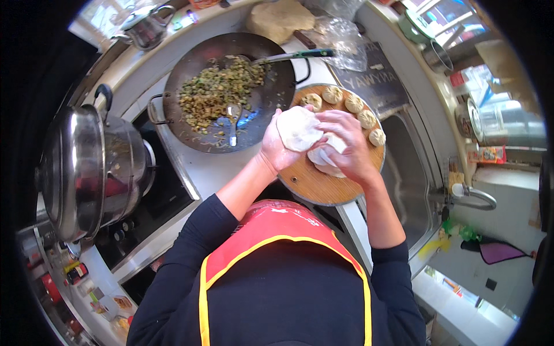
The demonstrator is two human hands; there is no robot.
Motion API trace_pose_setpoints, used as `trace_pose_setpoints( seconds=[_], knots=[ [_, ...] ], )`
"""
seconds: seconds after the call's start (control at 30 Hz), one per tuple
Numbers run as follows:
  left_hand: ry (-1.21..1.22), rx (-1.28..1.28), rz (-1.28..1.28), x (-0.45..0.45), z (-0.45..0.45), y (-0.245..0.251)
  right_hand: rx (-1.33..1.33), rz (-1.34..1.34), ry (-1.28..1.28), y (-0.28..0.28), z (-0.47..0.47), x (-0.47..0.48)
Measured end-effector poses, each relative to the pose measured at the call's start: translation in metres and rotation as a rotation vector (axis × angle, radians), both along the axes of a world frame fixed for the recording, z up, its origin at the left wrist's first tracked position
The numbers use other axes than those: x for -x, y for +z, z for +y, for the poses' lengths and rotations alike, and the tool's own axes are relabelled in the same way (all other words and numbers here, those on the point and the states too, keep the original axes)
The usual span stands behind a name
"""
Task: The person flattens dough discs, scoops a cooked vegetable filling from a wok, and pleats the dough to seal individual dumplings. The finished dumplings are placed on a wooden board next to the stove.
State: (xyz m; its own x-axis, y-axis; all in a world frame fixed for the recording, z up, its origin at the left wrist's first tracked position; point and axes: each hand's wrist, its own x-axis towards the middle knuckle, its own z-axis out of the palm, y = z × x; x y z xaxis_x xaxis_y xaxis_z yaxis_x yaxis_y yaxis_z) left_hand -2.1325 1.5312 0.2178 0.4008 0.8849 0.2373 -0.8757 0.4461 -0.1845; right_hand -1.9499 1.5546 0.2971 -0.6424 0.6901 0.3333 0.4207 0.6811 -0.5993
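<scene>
A round, flat dough wrapper (298,128) lies across the palm and fingers of my left hand (277,151). The fingers of my right hand (346,142) reach to the wrapper's right edge, and seem to touch it. Below them, more dough wrappers (331,166) are stacked on a round wooden board (322,190). Along the board's far and right edge sit several pleated buns (367,119). To the left stands a wide wok (207,138) with chopped vegetable filling (212,93) in it. A metal spoon (233,129) rests in that filling.
A ladle with a green-black handle (311,53) sticks out over the wok's right rim. Left is a large steel steamer pot (95,173) on the cooktop. Behind the wok rests a big dough mass (281,19). A steel sink (407,173) with a faucet (476,197) lies right.
</scene>
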Motion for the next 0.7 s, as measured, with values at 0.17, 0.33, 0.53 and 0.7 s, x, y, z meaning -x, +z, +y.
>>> trace_pose_setpoints(
  seconds=[0.17, 0.33, 0.53, 0.7],
  knots=[
    [0.299, 0.097, 0.205, 0.068, -0.005, 0.030, 0.047, 0.083, -0.087, -0.007, 0.015, 0.040],
    [0.769, 0.320, 0.357, 0.154, -0.032, 0.038, 0.035, -0.157, 0.256, -0.054, 0.027, 0.127],
    [0.855, 0.293, 0.353, 0.217, -0.070, 0.008, -0.231, -0.620, 0.645, -0.111, 0.038, 0.218],
    [0.888, 0.486, 0.300, 0.227, -0.085, -0.013, -0.357, -0.671, 0.813, -0.131, 0.045, 0.229]
  ],
)
